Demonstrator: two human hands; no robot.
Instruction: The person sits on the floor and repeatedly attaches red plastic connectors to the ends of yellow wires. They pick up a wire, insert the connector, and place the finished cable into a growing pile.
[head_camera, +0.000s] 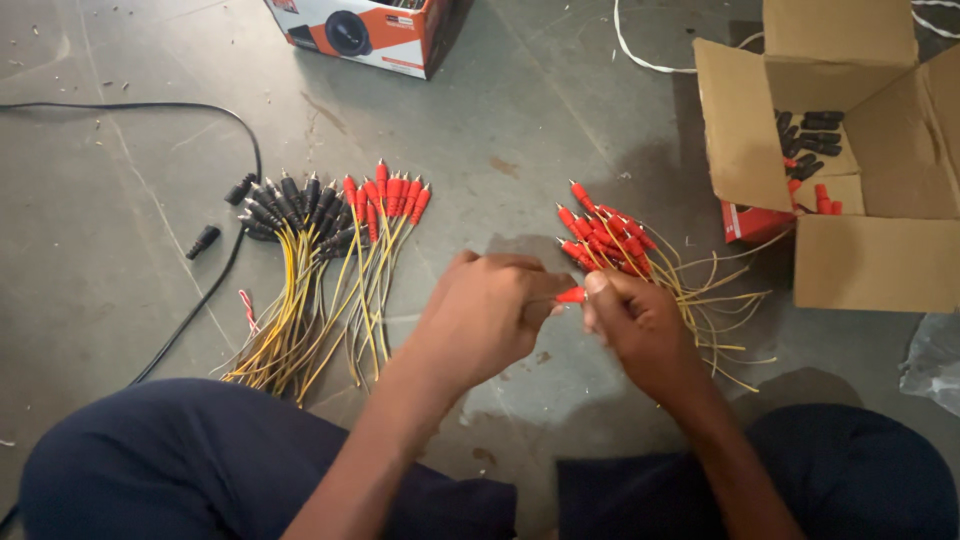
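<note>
The fingers of both hands meet over the floor between the person's knees, pinched on one red plug (571, 294): the left hand (480, 318) is curled closed around one end, and the right hand (640, 325) grips the other with thumb and forefinger, so only a short red tip shows between them. The plug is held just above the grey concrete floor (120, 240), not resting on it. Just beyond the right hand lies a loose pile of red plugs (600, 235) with yellow wires (715, 300) fanning out to the right. Left of the left hand, well apart from it, lies a neater bundle (330, 215), black plugs on its left side and red ones on its right, its yellow wires running back toward the person's left knee. A black cable (215, 280) curves past that bundle, with a single black plug (202, 241) beside it. To the far right stands an open cardboard box (860, 260) holding more black and red plugs, and a small red box (750, 222) sits against its near side. At the top a printed white and orange carton (360, 32) stands, and a white cord (640, 55) loops near it. Both legs are in dark blue trousers (160, 460).
</note>
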